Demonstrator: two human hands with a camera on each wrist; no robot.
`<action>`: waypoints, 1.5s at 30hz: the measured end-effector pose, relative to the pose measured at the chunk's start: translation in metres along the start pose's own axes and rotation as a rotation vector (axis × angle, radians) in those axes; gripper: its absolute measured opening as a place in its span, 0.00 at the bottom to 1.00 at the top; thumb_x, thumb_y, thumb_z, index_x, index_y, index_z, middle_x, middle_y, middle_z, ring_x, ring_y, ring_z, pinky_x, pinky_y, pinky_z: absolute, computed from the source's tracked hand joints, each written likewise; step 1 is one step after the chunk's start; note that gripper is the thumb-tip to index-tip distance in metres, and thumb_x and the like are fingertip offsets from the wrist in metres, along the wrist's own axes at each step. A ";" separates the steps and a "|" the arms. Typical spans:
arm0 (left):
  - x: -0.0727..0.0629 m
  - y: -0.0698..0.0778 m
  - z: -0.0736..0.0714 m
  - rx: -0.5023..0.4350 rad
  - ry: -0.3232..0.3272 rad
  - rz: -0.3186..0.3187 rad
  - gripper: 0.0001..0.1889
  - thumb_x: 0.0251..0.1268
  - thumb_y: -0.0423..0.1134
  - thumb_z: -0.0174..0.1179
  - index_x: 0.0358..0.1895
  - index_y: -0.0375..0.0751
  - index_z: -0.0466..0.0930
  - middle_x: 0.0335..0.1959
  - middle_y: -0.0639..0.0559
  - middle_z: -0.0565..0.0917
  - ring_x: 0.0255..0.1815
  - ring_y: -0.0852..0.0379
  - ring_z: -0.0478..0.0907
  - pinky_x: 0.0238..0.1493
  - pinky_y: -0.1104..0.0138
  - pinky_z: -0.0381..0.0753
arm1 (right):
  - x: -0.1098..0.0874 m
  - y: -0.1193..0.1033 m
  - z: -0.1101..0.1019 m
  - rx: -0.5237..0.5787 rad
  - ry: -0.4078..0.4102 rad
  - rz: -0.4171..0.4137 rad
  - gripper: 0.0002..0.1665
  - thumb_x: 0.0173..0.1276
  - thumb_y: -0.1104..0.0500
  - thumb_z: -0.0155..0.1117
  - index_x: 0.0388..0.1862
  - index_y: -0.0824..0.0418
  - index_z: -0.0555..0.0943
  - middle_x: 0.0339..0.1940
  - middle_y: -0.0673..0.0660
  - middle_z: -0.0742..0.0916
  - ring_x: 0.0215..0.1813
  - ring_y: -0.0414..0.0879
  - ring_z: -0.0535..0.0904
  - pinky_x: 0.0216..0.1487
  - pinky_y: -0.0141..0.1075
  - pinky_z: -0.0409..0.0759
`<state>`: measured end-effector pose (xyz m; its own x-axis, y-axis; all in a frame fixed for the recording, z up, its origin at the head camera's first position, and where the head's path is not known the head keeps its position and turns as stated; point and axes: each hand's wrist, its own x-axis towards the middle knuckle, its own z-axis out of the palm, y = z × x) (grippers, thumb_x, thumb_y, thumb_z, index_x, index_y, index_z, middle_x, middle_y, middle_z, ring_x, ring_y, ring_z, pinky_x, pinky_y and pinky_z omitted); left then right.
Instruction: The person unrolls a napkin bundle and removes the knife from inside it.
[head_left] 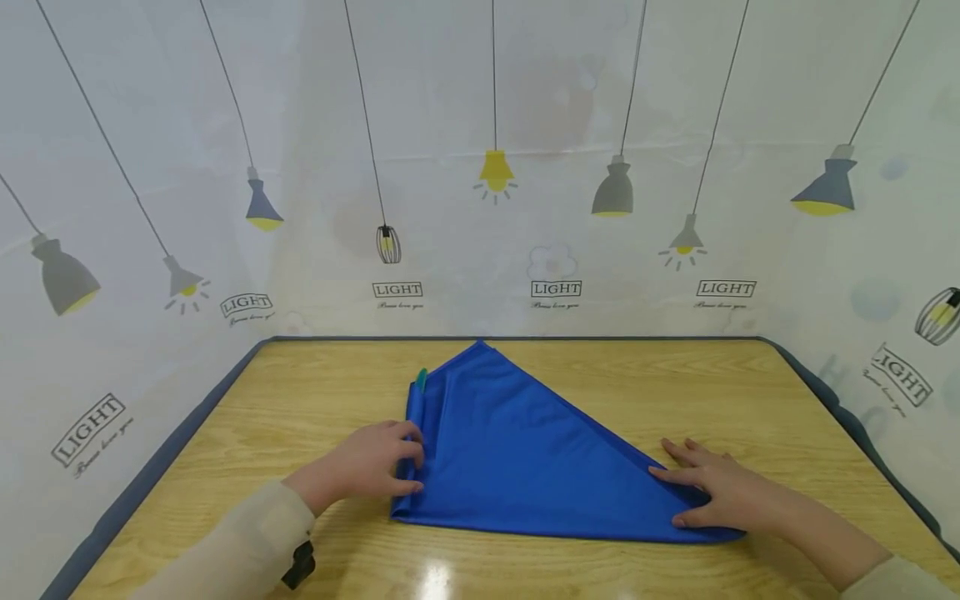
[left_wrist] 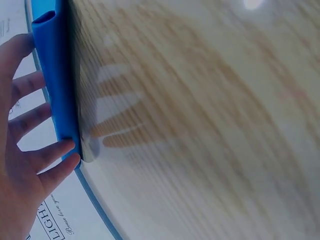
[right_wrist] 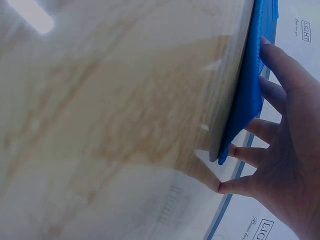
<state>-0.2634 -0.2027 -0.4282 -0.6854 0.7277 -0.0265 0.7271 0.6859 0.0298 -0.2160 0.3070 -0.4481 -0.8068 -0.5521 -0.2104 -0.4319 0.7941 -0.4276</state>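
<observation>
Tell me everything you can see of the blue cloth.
The blue cloth is plain, smooth and slightly shiny, like thin fabric. It lies on the wooden table, folded into a rough triangle: a peak pointing away, a nearly straight near edge, a narrow right corner. Its left edge is rolled or folded into a thicker band, where a small green tip shows. The left hand touches that band; the right hand touches the right corner.

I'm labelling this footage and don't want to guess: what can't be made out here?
Green piece, head view: any lower part is hidden by the blue fabric.
Dark object, head view: partly hidden by the left sleeve.
Right sleeve, head view: cut off by the lower right corner.
Wall script, head view: first word too small.
</observation>
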 end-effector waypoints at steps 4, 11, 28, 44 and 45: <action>-0.001 0.000 -0.002 -0.015 -0.014 -0.018 0.16 0.56 0.61 0.67 0.37 0.55 0.80 0.50 0.53 0.74 0.45 0.52 0.75 0.44 0.57 0.78 | -0.001 -0.001 -0.001 0.008 0.000 -0.003 0.45 0.58 0.34 0.67 0.69 0.55 0.73 0.74 0.71 0.60 0.72 0.77 0.46 0.55 0.78 0.47; -0.004 0.000 -0.002 -0.012 0.009 -0.002 0.15 0.55 0.56 0.69 0.37 0.54 0.78 0.49 0.52 0.73 0.53 0.47 0.73 0.48 0.55 0.77 | -0.002 -0.003 -0.002 0.020 -0.006 0.001 0.45 0.59 0.34 0.67 0.70 0.55 0.72 0.75 0.71 0.60 0.72 0.77 0.45 0.55 0.78 0.46; -0.009 -0.010 0.000 -0.089 0.010 0.064 0.12 0.57 0.52 0.68 0.32 0.52 0.77 0.46 0.54 0.76 0.65 0.37 0.67 0.66 0.48 0.63 | -0.004 -0.004 -0.003 0.015 0.001 0.002 0.45 0.58 0.34 0.67 0.69 0.55 0.73 0.74 0.71 0.60 0.72 0.77 0.46 0.55 0.78 0.47; -0.029 -0.024 0.003 -0.150 -0.009 0.055 0.08 0.55 0.41 0.64 0.39 0.54 0.80 0.50 0.53 0.75 0.62 0.38 0.68 0.61 0.47 0.69 | -0.004 -0.001 -0.002 0.016 -0.004 0.002 0.45 0.59 0.33 0.66 0.70 0.54 0.72 0.75 0.71 0.60 0.72 0.76 0.45 0.55 0.78 0.45; -0.029 -0.024 0.002 -0.152 -0.001 0.063 0.07 0.56 0.41 0.65 0.39 0.53 0.80 0.50 0.53 0.75 0.63 0.36 0.67 0.61 0.45 0.68 | -0.004 -0.001 -0.002 0.021 -0.004 0.002 0.45 0.59 0.33 0.66 0.70 0.55 0.72 0.75 0.71 0.59 0.72 0.76 0.45 0.55 0.78 0.45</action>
<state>-0.2609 -0.2403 -0.4302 -0.6383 0.7695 -0.0212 0.7543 0.6307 0.1823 -0.2127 0.3088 -0.4447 -0.8061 -0.5512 -0.2151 -0.4213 0.7900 -0.4454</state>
